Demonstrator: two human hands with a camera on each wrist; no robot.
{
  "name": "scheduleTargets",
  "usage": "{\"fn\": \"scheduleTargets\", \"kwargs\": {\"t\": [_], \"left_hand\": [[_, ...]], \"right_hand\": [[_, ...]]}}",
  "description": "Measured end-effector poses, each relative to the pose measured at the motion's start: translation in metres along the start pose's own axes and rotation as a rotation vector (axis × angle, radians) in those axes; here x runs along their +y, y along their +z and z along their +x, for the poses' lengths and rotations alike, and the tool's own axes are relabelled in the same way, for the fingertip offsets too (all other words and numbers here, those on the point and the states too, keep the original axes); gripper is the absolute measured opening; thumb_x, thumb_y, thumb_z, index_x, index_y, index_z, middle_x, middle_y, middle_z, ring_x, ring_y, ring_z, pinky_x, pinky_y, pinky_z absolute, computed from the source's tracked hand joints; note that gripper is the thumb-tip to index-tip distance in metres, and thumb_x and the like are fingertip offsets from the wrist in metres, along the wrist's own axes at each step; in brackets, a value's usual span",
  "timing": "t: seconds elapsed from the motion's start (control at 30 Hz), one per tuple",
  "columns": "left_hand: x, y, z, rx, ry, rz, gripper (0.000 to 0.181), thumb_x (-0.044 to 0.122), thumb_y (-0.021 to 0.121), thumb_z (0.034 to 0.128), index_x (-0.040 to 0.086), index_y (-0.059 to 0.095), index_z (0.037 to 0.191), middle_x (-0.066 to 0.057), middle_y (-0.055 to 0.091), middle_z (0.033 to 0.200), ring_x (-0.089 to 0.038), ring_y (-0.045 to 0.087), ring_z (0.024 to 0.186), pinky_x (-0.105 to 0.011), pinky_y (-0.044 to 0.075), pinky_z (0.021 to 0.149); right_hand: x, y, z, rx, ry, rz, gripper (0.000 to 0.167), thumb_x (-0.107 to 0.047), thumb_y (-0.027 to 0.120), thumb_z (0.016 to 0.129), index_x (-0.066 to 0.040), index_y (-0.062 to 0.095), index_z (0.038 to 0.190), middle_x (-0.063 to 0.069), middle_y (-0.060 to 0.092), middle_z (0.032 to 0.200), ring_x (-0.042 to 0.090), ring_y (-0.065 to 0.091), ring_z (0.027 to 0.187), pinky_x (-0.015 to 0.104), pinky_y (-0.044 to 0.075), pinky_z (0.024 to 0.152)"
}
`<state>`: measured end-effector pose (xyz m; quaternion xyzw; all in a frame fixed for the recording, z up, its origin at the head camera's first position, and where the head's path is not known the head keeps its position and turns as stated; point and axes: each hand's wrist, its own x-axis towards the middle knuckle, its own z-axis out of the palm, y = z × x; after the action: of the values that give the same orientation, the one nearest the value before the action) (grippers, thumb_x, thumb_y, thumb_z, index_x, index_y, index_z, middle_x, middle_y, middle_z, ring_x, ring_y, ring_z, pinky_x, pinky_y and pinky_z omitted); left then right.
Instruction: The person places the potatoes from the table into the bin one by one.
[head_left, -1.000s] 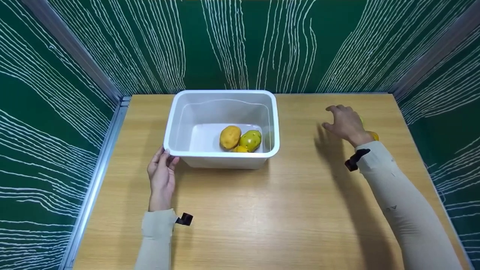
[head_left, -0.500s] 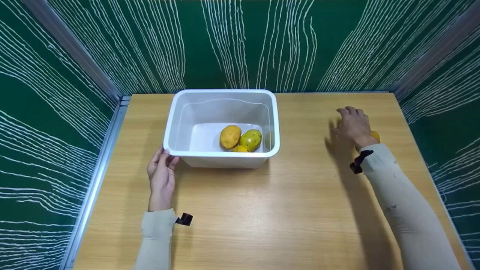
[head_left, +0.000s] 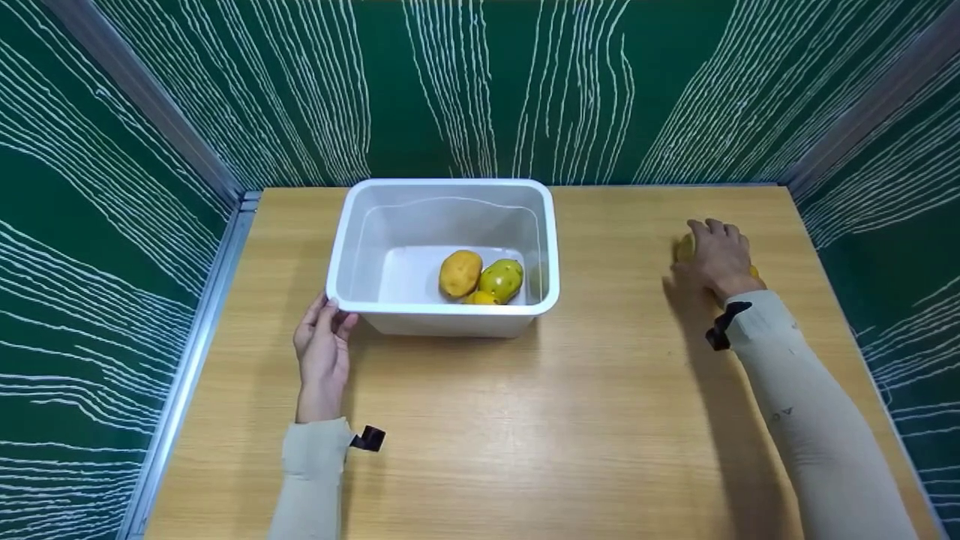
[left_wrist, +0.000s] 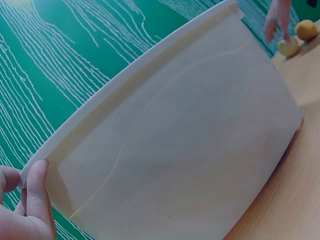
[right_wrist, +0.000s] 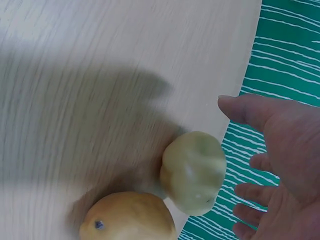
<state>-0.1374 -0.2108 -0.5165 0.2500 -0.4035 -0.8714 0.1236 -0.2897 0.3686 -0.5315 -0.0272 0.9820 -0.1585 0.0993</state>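
My left hand (head_left: 322, 364) pinches the front left corner of a white plastic bin (head_left: 442, 308) between thumb and fingers; the left wrist view shows this grip on the rim. Inside the bin lie a yellow-orange fruit (head_left: 460, 274), a spotted green fruit (head_left: 501, 280) and a yellow one (head_left: 481, 298), partly hidden by the front rim. At the right, my right hand (head_left: 724, 259) hovers over a pale green fruit (right_wrist: 194, 172), fingers spread and thumb apart from it in the right wrist view. Touching or close beside that fruit is a yellow-orange fruit (right_wrist: 130, 220), mostly covered by my hand in the head view.
The wooden table (head_left: 510, 420) carries the bin near its back edge. Green walls (head_left: 517, 90) with white wavy lines stand at the back and both sides. A metal rail (head_left: 187, 352) runs along the left edge.
My right hand has moved right and slightly nearer, over the pale green fruit, which now shows at its left side. The left hand and the bin have stayed in place.
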Motion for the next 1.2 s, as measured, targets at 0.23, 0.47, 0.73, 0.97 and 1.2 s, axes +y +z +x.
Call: {"fn": "scheduleTargets", "kwargs": {"t": [0.23, 0.47, 0.73, 0.97, 1.2], "left_hand": [[0.000, -0.001, -0.001, -0.031, 0.011, -0.028, 0.048, -0.004, 0.049, 0.1085, -0.011, 0.037, 0.155, -0.010, 0.063, 0.106, -0.011, 0.065, 0.078, -0.012, 0.063, 0.070], [0.001, -0.001, -0.001, -0.018, 0.002, -0.040, 0.048, -0.004, 0.050, 0.1083, -0.011, 0.037, 0.155, -0.010, 0.062, 0.106, -0.011, 0.065, 0.079, -0.013, 0.064, 0.070], [0.000, 0.001, -0.001, -0.003, 0.004, -0.026, 0.044, -0.003, 0.050, 0.1085, -0.009, 0.043, 0.151, -0.011, 0.062, 0.109, -0.012, 0.065, 0.080, -0.013, 0.064, 0.070], [0.000, 0.002, -0.001, 0.001, 0.006, -0.014, 0.043, -0.003, 0.049, 0.1087, -0.009, 0.044, 0.151, -0.012, 0.061, 0.112, -0.012, 0.065, 0.081, -0.013, 0.064, 0.071], [0.001, 0.001, -0.001, 0.000, 0.006, -0.001, 0.045, -0.003, 0.049, 0.1087, -0.009, 0.042, 0.153, -0.011, 0.061, 0.113, -0.011, 0.065, 0.081, -0.013, 0.064, 0.069]], "right_hand": [[0.006, -0.001, -0.001, -0.006, -0.018, -0.029, 0.089, -0.021, 0.077, 0.093, 0.012, 0.027, 0.159, 0.045, 0.022, 0.158, 0.066, 0.016, 0.144, 0.079, 0.015, 0.122], [0.007, 0.003, -0.001, 0.004, 0.021, -0.021, 0.092, -0.022, 0.079, 0.090, 0.010, 0.027, 0.159, 0.044, 0.024, 0.158, 0.066, 0.018, 0.143, 0.078, 0.016, 0.123], [0.015, 0.004, 0.000, -0.005, 0.025, -0.030, 0.094, -0.024, 0.078, 0.092, 0.011, 0.024, 0.159, 0.045, 0.025, 0.155, 0.067, 0.021, 0.139, 0.079, 0.021, 0.118], [0.022, 0.007, 0.002, 0.027, 0.036, -0.036, 0.090, -0.027, 0.078, 0.090, 0.011, 0.029, 0.155, 0.046, 0.032, 0.147, 0.066, 0.026, 0.134, 0.079, 0.026, 0.114], [0.026, 0.009, 0.005, 0.018, 0.079, -0.059, 0.086, -0.030, 0.074, 0.093, 0.012, 0.030, 0.154, 0.047, 0.035, 0.142, 0.066, 0.027, 0.130, 0.079, 0.027, 0.112]]}}
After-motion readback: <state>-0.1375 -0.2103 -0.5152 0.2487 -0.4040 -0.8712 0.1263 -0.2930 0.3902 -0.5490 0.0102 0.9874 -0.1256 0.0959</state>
